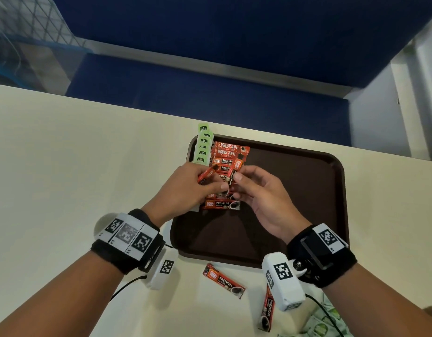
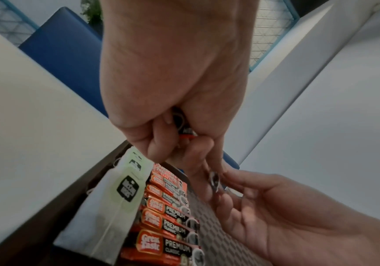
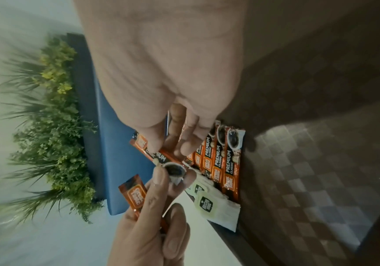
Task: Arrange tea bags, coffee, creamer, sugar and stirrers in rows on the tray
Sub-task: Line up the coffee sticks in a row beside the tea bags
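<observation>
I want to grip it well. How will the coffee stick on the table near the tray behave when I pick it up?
The coffee stick looks thin and flat, so probably light and slightly bendy. Its wrapper seems glossy, so it may slip. Lying flat on the table, it should not roll.

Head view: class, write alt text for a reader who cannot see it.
Two hands, left hand and right hand, each pinch a coffee stick above a brown tray. On the tray lie a row of green tea bags and a row of coffee sachets; two coffee sticks lie on the table.

red sachets (image 1: 230, 150) "NESCAFE CLASSIC", sticks (image 1: 222, 204) "Great Taste PREMIUM CLASSIC"
</observation>
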The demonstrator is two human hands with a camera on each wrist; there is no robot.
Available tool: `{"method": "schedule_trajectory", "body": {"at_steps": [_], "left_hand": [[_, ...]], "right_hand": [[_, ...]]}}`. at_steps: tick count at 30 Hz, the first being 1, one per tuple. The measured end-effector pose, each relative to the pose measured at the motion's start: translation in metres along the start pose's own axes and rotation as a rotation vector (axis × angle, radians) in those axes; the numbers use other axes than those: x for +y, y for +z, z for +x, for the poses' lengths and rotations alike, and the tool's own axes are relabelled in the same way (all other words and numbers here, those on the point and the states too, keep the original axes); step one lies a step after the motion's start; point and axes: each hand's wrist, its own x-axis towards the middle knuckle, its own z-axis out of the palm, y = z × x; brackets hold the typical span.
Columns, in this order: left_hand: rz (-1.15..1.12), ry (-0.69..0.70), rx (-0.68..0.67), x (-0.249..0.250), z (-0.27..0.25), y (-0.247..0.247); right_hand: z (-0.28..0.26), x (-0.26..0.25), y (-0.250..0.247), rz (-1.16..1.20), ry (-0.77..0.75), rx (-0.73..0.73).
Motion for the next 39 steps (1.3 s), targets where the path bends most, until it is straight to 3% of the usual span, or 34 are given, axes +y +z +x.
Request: {"method": "schedule_trajectory", "body": {"at_steps": [2, 4, 8, 11, 16, 21, 24, 27, 30, 39], "left_hand": [[0.018, -0.005, 0.076, 0.0, 0.001, -0.004], [-0.032, -0.026, 0.178, 0.001, 0.004, -0.01], [-0.226, -0.106, 0.241, 0.005, 0.006, -0.015], [-0.218, -0.109, 0.227, 0.006, 0.004, -0.015], [-0.173, -0.109, 0.203, 0.006, 0.002, -0.012], [-0.212, -0.14, 0.184, 0.007, 0.001, -0.008], [-0.234, -0.163, 0.151, 0.008, 0.0, -0.008], [-0.203, -0.161, 0.074, 0.007, -0.002, -0.011], [-0.162, -0.103, -0.059, 0.008, -0.005, -0.013], [-0.198, -0.129, -0.277, 0.0, -0.01, -0.023]], "right_hand": [[0.0, -0.002, -0.002, -0.215, -0.09, -0.001], [-0.003, 0.001, -0.003, -0.618, -0.197, -0.041], [-0.012, 0.026, -0.001, -1.296, -0.349, -0.238], [-0.014, 0.041, -0.002, -1.48, -0.502, -0.265], [-0.009, 0.05, 0.0, -1.61, -0.717, -0.178], [-0.003, 0.048, 0.002, -1.65, -0.763, -0.19], [-0.005, 0.043, 0.003, -1.534, -0.72, -0.161], [-0.008, 0.028, 0.005, -1.166, -0.565, -0.037], [-0.012, 0.005, 0.014, -0.746, -0.407, -0.037], [-0.015, -0.007, 0.002, -0.546, -0.147, -0.007]]}}
